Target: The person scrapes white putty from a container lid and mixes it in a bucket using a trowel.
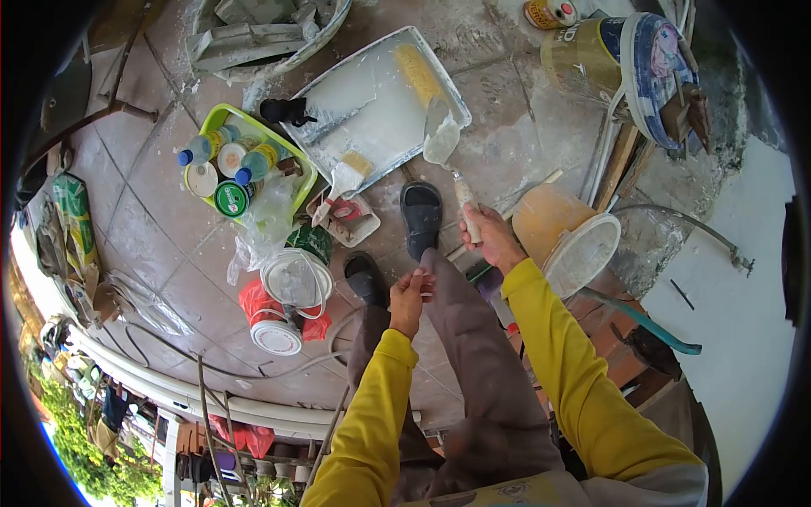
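Observation:
My right hand (492,235) is closed around the pale handle of a trowel (441,139). Its blade carries white material and overlaps the near edge of a white paint tray (380,156). A yellow paint roller (420,74) lies in the tray's far right part, among white paint. My left hand (409,301) is in front of my legs with its fingers curled together; whatever may be between them is hidden. A paintbrush (350,171) coated in white rests across a small container (359,226), just below the tray.
Left of the tray stands a green basin (306,188) with bottles and cans. Lidded buckets (296,279) sit near my feet. On the right are a tipped orange bucket (553,215), a large paint bucket (583,59) and a hose (650,325). A tub of debris (262,72) is at top.

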The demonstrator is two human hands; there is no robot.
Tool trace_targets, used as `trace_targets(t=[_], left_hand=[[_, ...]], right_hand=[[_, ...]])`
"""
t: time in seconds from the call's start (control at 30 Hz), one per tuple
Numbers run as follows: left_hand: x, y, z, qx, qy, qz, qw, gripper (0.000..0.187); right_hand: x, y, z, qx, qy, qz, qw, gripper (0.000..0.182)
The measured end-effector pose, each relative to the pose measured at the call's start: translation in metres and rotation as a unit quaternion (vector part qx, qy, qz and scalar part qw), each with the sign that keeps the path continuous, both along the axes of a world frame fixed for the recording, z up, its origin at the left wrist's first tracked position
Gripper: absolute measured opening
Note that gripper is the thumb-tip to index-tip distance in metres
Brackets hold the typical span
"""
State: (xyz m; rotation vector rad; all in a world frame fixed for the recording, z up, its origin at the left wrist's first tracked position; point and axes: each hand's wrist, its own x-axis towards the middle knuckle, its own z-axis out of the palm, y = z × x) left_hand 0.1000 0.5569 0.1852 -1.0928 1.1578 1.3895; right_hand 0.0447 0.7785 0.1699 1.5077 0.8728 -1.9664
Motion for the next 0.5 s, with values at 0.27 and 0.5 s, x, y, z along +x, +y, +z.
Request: trace_targets(t=[0.27, 0.5], left_hand=[[0.023, -0.047, 0.079, 0.006, 0.074, -0.07, 0.995, 0.036], [0.057, -0.105, 0.141, -0.003, 0.113, -0.105, 0.988, 0.033]], right_hand=[[0.006, -0.02, -0.012, 0.199, 0.018, 0.27, 0.942, 0.036], [0.036, -0.043, -0.021, 0.347, 0.07, 0.391, 0.85, 0.046]])
